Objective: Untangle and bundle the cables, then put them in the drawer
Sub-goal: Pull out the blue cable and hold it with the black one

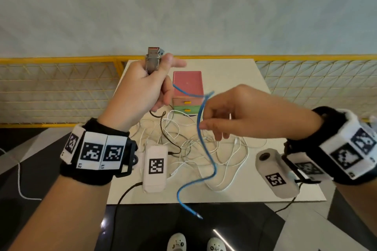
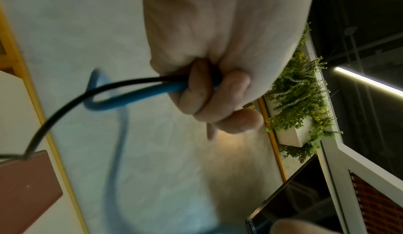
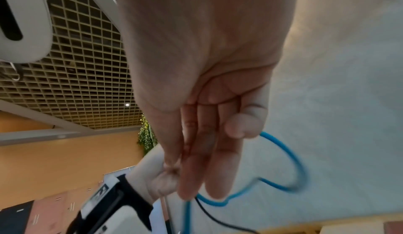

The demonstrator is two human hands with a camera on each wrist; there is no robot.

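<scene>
My left hand [image 1: 157, 81] is raised above the table and grips a blue cable [image 1: 213, 166] and a black cable [image 1: 162, 126] together. A silver USB plug [image 1: 153, 57] sticks up out of the fist. The left wrist view shows both cables, blue [image 2: 139, 94] and black [image 2: 65, 103], leaving the curled fingers [image 2: 207, 91]. The blue cable arcs over to my right hand [image 1: 204, 116], which pinches it between thumb and fingertips [image 3: 185, 186]. Its free end hangs below the table edge. A tangle of white cables [image 1: 193, 144] lies on the table. The small drawer box [image 1: 187, 85] stands behind with its drawers closed.
The white table [image 1: 275, 193] is small, with a yellow mesh fence [image 1: 61, 87] behind it. White wrist cameras [image 1: 155, 167] hang under both wrists. Dark floor and my shoes [image 1: 195, 243] show below the near edge.
</scene>
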